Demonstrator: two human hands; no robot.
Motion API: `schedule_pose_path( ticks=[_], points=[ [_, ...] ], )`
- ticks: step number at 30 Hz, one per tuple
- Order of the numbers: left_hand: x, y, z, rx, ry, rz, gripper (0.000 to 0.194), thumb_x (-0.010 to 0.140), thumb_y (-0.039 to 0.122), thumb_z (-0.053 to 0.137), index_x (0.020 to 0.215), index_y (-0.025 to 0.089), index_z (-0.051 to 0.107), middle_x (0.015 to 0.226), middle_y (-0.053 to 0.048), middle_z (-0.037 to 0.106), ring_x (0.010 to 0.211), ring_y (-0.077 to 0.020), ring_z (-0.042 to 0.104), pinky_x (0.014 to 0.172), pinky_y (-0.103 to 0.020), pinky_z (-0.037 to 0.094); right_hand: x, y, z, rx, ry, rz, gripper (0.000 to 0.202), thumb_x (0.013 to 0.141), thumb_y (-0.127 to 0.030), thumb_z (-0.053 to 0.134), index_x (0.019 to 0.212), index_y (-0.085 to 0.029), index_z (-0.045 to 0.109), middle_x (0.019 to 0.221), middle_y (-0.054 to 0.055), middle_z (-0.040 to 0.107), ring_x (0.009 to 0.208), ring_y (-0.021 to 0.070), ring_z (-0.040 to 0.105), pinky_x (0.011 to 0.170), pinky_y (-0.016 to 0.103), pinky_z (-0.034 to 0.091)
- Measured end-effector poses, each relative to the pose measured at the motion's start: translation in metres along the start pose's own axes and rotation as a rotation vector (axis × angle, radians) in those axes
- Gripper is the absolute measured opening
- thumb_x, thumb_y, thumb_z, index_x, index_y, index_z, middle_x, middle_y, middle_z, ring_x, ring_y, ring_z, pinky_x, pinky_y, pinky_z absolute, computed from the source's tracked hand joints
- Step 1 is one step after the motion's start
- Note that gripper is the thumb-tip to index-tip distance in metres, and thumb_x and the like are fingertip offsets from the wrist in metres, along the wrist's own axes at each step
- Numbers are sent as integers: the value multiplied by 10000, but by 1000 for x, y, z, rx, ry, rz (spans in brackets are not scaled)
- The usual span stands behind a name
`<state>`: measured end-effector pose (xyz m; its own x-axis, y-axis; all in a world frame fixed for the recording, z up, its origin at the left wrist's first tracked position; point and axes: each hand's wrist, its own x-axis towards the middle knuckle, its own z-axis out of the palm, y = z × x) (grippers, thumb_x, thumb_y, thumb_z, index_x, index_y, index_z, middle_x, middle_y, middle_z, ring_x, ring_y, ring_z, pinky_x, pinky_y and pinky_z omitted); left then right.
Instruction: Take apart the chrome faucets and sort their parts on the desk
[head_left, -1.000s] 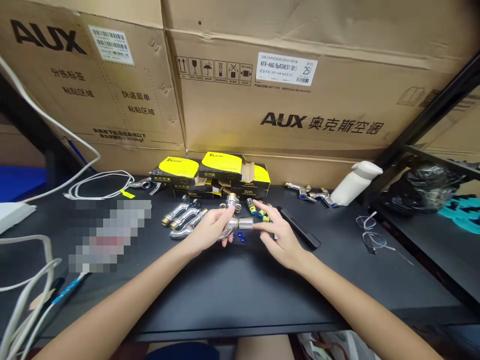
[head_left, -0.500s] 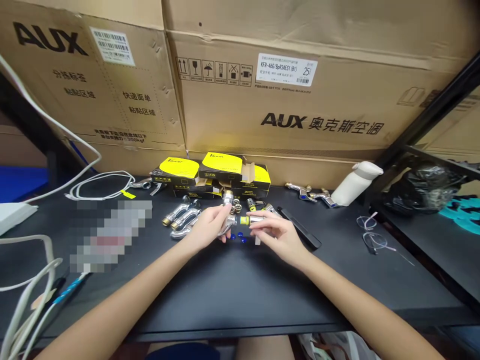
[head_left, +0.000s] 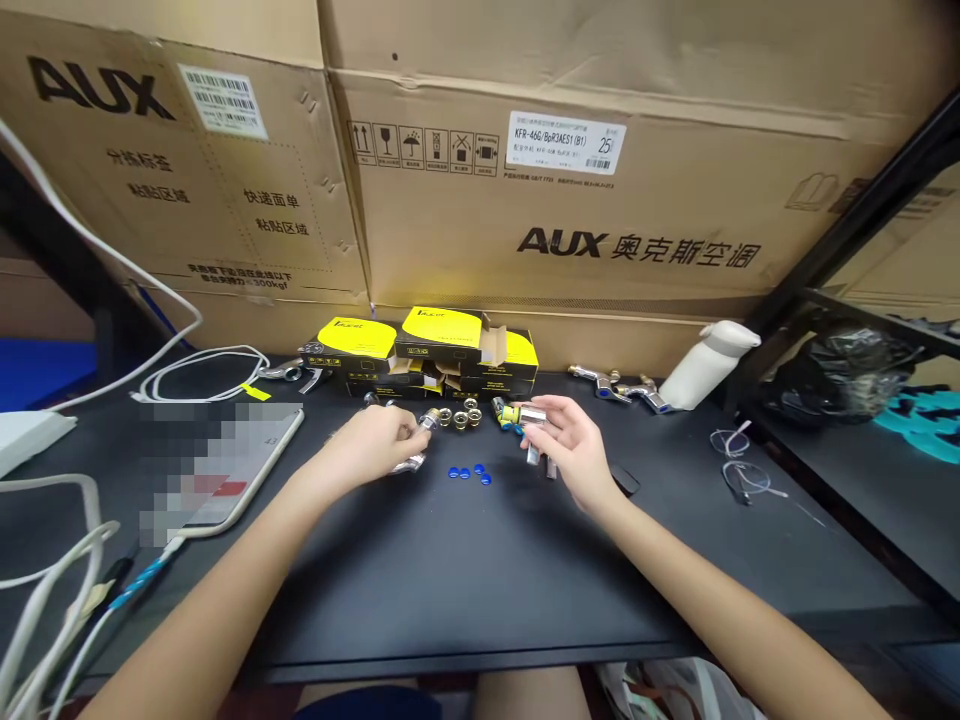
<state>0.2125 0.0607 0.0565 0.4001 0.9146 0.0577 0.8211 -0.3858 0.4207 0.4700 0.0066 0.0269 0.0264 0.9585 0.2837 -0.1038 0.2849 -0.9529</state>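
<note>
The chrome faucet body (head_left: 430, 420) and yellow-banded cartridge (head_left: 528, 415) had been moved apart, finger-gripped by left hand (head_left: 373, 440) and right hand (head_left: 571, 450), best kept clear of blue caps (head_left: 465, 473) between.

The place looked like a makeshift workshop corner, perhaps in a storeroom; whether it belonged to a home or a shop could not be told. A black desk (head_left: 457, 590) served as the bench, with chrome taps (head_left: 600, 383), loose rings (head_left: 465, 415), blue caps (head_left: 464, 473) and small yellow-and-black boxes (head_left: 441, 326) spread over it. Behind rose big AUX air-conditioner cartons (head_left: 637, 200), printed with handling symbols and labels, between slanting black frame posts (head_left: 817, 230). Everyday belongings shared the top: a phone (head_left: 232, 480) with its screen blurred, a white bottle (head_left: 709, 368) and glasses (head_left: 746, 478).
</note>
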Motion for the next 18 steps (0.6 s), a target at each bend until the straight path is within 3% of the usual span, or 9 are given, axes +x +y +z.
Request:
schedule_pose_path(
  ticks=[5,8,13,18],
  points=[
    [-5,5,0,73,-80,52,341,714,404,567,438,203,574,444,-12,534,422,-131,425,489,-244,231,-1,-3,1,-11,-8,13,287,761,-290,696,997,-213,554,1115,70,639,674,124,622,564,262,511],
    [-7,11,3,198,-88,28,351,712,396,567,419,203,540,461,-28,548,461,-154,477,491,-247,232,0,-2,0,-6,-6,12,275,760,-283,700,988,-211,565,1112,69,644,668,121,624,559,257,506],
    [-7,13,3,349,-154,-37,315,755,422,529,549,205,625,618,-58,653,604,-204,590,511,-255,285,1,1,-1,41,-23,32,323,736,-284,729,1008,-212,571,1153,87,641,695,138,636,545,260,513],
    [-6,11,1,429,-149,-118,225,746,416,563,687,219,655,748,-67,686,743,-256,631,556,-275,359,2,3,-2,22,-43,6,312,698,-240,758,979,-212,623,1163,79,642,892,189,637,735,329,542]
  ],
)
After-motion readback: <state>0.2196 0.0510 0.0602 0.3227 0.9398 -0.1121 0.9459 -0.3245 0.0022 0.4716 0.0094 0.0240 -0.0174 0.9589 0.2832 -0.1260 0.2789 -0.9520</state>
